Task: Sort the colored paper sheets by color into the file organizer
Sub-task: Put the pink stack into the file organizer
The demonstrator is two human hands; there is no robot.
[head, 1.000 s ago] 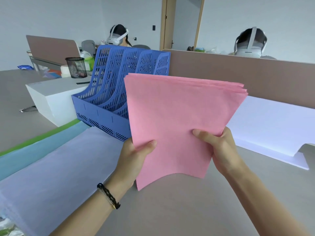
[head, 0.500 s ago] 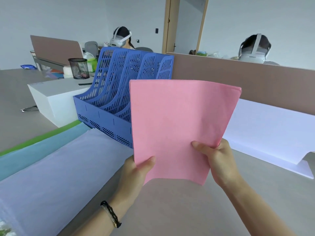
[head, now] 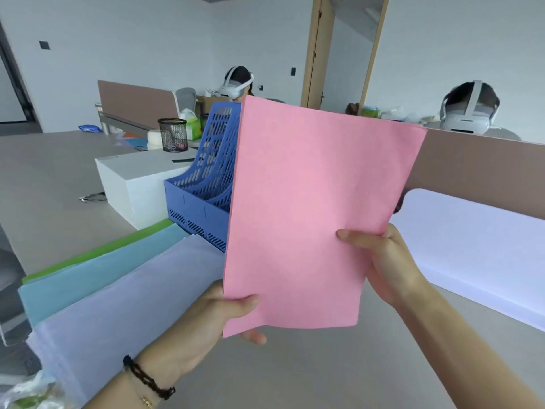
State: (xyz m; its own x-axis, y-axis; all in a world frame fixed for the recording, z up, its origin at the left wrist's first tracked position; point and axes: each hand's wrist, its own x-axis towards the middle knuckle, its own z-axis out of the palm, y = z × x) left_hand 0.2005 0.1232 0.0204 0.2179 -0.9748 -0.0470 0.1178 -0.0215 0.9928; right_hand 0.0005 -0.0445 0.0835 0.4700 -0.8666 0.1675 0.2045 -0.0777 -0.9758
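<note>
Both hands hold a stack of pink sheets [head: 309, 208] upright above the table. My left hand [head: 218, 312] pinches its lower left corner, thumb on the front. My right hand [head: 380, 261] grips its right edge, thumb across the front. The pink stack hides most of the blue file organizer [head: 203, 199], whose left slots show behind it. Lavender sheets [head: 118, 305], light blue sheets [head: 88, 276] and green sheets [head: 97, 252] lie overlapped on the table at the left. A white stack [head: 477, 249] lies at the right.
A white box [head: 138, 187] stands left of the organizer, with a black mesh pen cup [head: 173, 134] behind it. A brown partition [head: 477, 169] runs along the table's far edge. Two people in headsets sit beyond it. A plastic bag [head: 26, 394] lies at the bottom left.
The pink stack has been squared up and turned more upright, and it now covers more of the organizer. Both hands rose with it; the view tilted upward.
</note>
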